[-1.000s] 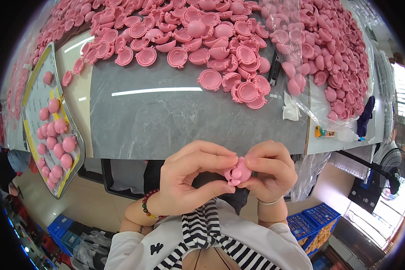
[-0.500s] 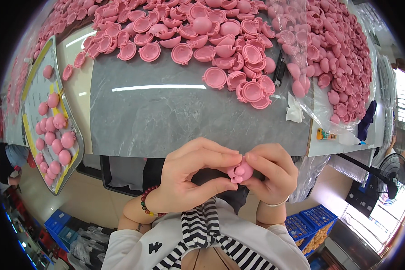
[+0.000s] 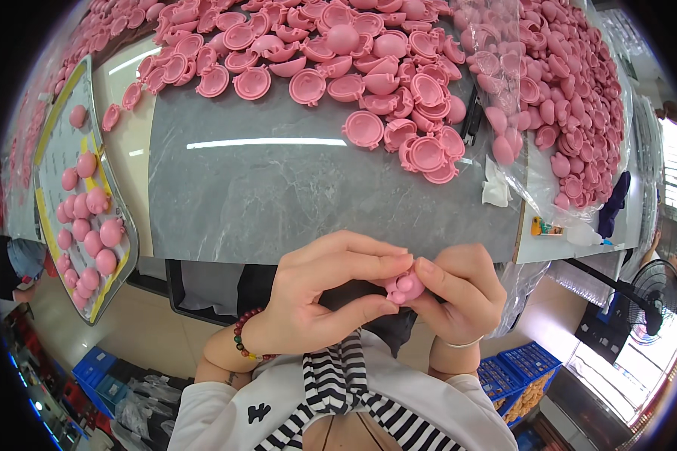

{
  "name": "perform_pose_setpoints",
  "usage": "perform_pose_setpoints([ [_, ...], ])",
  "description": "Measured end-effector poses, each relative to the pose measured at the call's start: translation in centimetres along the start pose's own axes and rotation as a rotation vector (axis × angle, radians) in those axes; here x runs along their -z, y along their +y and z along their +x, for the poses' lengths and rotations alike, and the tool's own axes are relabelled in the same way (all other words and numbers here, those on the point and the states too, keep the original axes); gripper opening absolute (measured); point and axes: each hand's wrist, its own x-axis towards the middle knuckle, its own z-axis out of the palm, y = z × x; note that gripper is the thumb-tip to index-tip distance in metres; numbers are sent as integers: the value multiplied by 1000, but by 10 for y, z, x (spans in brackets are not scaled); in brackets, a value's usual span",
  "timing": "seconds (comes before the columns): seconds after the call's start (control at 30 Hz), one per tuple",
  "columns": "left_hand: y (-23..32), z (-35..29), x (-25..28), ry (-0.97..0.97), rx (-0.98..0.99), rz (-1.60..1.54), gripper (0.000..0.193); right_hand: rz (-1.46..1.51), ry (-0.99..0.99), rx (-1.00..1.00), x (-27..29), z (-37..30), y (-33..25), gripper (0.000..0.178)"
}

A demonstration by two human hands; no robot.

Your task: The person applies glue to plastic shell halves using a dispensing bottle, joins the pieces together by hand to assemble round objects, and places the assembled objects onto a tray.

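Observation:
In front of my body, just off the near edge of the table, both hands pinch one small round pink plastic ball with little knobs on its side. My left hand, with a beaded bracelet at the wrist, has its index finger on the top and its thumb on the lower left. On the other side, my right hand presses with thumb and fingers, and they cover the right part of the ball. Loose pink half shells are heaped across the far side of the grey tabletop.
To the left lies a tray with several closed pink balls. A large heap of pink shells sits on clear plastic at the right. Nearby are a black tool, white tissue, a fan and blue crates.
My fingers have shifted slightly around the pink ball, and its gap at the lower left looks narrower. The right hand sits a little further right. The view has shifted slightly.

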Motion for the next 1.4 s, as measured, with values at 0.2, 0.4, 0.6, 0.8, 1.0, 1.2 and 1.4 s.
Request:
perform_pose_setpoints([
  [0.2, 1, 2, -4, 30, -53, -50, 50, 74, 165, 98, -14, -5, -3, 35],
  [0.4, -6, -1, -4, 113, -74, 1, 44, 44, 153, 190, -18, -6, -5, 31],
  [0.6, -4, 3, 1, 76, -227, 137, 38, 59, 139, 218, -18, -7, -4, 29],
  [0.8, -2, 3, 5, 45, -111, 0, 41, 106, 120, 201, -12, -4, -4, 20],
  [1.0, 1, -6, 17, 146, 216, -751, 64, -406, 1041, -13, 69, -28, 59, 23],
  [1.2, -4, 0, 12, -87, 192, -1177, 56, -576, 1127, -352, 139, -57, 125, 38],
  [1.4, 10, -4, 10, 96, 274, -806, 47, -375, 911, -517, 137, -50, 133, 34],
])
